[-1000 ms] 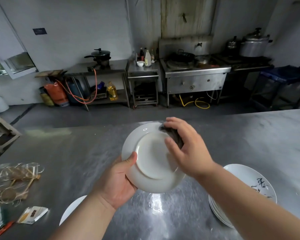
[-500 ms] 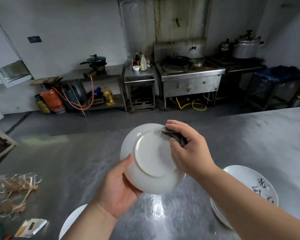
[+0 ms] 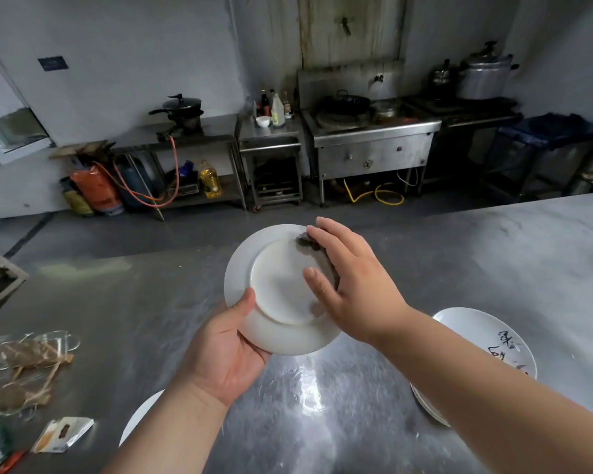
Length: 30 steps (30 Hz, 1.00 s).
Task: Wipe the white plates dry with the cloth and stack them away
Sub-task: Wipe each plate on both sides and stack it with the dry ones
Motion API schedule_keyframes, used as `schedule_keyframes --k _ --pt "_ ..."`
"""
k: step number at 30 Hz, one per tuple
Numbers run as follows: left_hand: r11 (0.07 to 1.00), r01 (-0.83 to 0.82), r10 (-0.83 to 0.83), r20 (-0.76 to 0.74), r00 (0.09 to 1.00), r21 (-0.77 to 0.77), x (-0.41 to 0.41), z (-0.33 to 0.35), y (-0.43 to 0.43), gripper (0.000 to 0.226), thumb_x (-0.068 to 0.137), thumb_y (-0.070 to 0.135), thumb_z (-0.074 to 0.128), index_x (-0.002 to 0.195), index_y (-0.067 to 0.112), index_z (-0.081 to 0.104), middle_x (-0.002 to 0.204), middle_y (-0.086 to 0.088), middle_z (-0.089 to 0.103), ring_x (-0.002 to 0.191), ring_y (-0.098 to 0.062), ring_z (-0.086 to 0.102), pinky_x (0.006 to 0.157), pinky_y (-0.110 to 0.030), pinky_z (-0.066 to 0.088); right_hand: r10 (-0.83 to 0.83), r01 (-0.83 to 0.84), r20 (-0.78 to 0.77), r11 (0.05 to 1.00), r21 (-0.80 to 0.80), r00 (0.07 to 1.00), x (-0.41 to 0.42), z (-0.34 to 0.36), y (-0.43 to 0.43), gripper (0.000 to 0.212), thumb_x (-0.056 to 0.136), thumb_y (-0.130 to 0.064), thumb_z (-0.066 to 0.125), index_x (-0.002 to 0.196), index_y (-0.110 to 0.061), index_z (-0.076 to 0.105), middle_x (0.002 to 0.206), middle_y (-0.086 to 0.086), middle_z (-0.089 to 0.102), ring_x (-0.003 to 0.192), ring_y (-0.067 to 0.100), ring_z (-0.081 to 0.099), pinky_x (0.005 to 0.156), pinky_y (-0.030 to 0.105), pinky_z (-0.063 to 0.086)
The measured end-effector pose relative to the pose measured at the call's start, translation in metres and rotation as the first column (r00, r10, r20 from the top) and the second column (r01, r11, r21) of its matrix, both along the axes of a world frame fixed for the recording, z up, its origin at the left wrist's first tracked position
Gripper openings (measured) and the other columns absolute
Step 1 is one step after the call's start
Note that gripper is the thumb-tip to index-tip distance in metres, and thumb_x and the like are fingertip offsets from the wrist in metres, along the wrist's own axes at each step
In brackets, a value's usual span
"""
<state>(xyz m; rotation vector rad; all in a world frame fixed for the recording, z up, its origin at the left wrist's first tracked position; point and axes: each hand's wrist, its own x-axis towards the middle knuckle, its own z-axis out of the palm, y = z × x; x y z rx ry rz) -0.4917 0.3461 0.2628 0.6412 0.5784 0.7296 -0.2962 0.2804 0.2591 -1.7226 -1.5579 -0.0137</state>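
Observation:
I hold a white plate (image 3: 281,289) above the steel table, underside facing me and tilted. My left hand (image 3: 226,350) grips its lower left rim, thumb on the base ring. My right hand (image 3: 353,285) presses a dark cloth (image 3: 310,242) flat against the plate's right side; most of the cloth is hidden under the palm. A stack of white plates (image 3: 476,333) with dark brush marks on the top one lies at the right, partly behind my right forearm. Another white plate (image 3: 141,419) lies at the lower left, partly hidden by my left forearm.
The steel table (image 3: 459,268) spans the foreground. Clear plastic packaging with brown strands (image 3: 24,367) and small packets (image 3: 62,434) lie at its left edge. Across the floor stand a stove unit (image 3: 370,138), a steel side table (image 3: 271,135) and gas cylinders (image 3: 96,189).
My right hand slid with the cloth along the plate's right side and its fingers flattened. The left hand turned the plate slightly in its grip.

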Motion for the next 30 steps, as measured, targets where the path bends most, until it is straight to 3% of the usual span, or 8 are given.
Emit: schedule_keyframes --k 6,11,13,17,21,24,27,30 --pt "0.999 0.000 0.002 0.035 0.999 -0.036 0.003 -0.002 -0.005 0.047 0.099 0.024 0.051 0.143 0.008 0.058 0.140 -0.017 0.065 0.129 -0.034 0.064 0.108 -0.052 0.048 -0.041 0.116 -0.321 0.969 0.219 0.946 -0.045 -0.038 -0.025 0.055 0.104 -0.038 0.052 0.156 -0.022 0.044 0.167 -0.006 0.030 0.155 0.013 0.027 0.124 0.023 0.024" --pt "0.991 0.009 -0.010 -0.013 1.000 -0.130 -0.005 -0.008 -0.005 0.046 0.088 0.016 0.055 0.132 0.007 0.068 0.126 -0.016 0.073 0.105 -0.029 0.076 0.079 -0.047 0.064 -0.029 0.118 -0.461 0.979 0.165 0.887 -0.013 -0.032 -0.011 0.045 0.099 -0.008 0.065 0.142 -0.020 0.065 0.154 -0.012 0.051 0.144 -0.001 0.044 0.119 0.026 0.038" --pt "0.991 0.017 -0.025 -0.062 0.998 -0.131 -0.009 -0.008 -0.003 0.043 0.092 0.025 0.054 0.125 0.006 0.075 0.125 -0.015 0.074 0.105 -0.028 0.076 0.080 -0.048 0.064 0.036 0.021 -0.466 0.993 0.116 0.884 0.001 -0.019 -0.004 0.037 0.100 -0.015 0.066 0.136 -0.020 0.070 0.149 -0.014 0.057 0.139 -0.005 0.048 0.117 0.025 0.040" --pt "0.993 0.011 -0.025 -0.120 0.992 -0.113 -0.012 -0.011 -0.002 0.046 0.095 0.028 0.053 0.135 0.008 0.066 0.129 -0.017 0.072 0.111 -0.029 0.074 0.085 -0.047 0.063 0.064 -0.071 -0.366 0.997 -0.005 0.928 0.001 -0.025 -0.005 0.042 0.101 -0.036 0.061 0.141 -0.025 0.066 0.154 -0.015 0.052 0.142 -0.007 0.042 0.120 0.027 0.037" --pt "0.993 -0.045 0.033 -0.110 0.993 -0.110 -0.013 -0.017 0.002 0.040 0.104 0.026 0.047 0.135 0.009 0.065 0.128 -0.017 0.072 0.110 -0.030 0.074 0.085 -0.048 0.063 0.056 -0.063 -0.214 0.998 -0.025 0.975 -0.025 -0.050 -0.031 0.067 0.101 -0.055 0.052 0.160 -0.028 0.037 0.168 -0.017 0.021 0.156 -0.001 0.015 0.123 0.016 0.017" --pt "0.994 -0.053 0.043 -0.101 0.994 -0.096 -0.012 -0.017 0.003 0.040 0.098 0.026 0.051 0.130 0.009 0.067 0.126 -0.018 0.073 0.104 -0.030 0.076 0.073 -0.046 0.065 0.084 -0.088 -0.051 0.992 -0.092 0.995 -0.025 -0.053 -0.037 0.082 0.102 -0.068 0.042 0.166 -0.022 0.020 0.172 -0.011 0.008 0.159 0.005 0.006 0.123 0.014 0.008" --pt "0.996 -0.043 0.037 -0.082 0.996 -0.073 -0.008 -0.015 0.003 0.044 0.095 0.026 0.052 0.129 0.005 0.069 0.127 -0.019 0.072 0.109 -0.032 0.074 0.080 -0.049 0.065 0.055 -0.071 -0.080 0.976 -0.208 0.995 -0.002 -0.035 -0.018 0.087 0.096 -0.078 0.033 0.167 -0.028 0.019 0.173 -0.015 0.008 0.158 0.001 0.006 0.123 0.016 0.010" --pt "0.997 -0.069 0.067 -0.040 0.997 -0.046 -0.006 -0.013 0.006 0.038 0.098 0.025 0.050 0.116 0.008 0.079 0.129 -0.017 0.071 0.115 -0.031 0.072 0.092 -0.050 0.060 0.002 -0.027 -0.150 0.985 -0.170 0.989 0.004 -0.021 -0.004 0.080 0.099 -0.073 0.037 0.165 -0.031 0.024 0.172 -0.017 0.013 0.157 0.001 0.010 0.127 0.026 0.017"
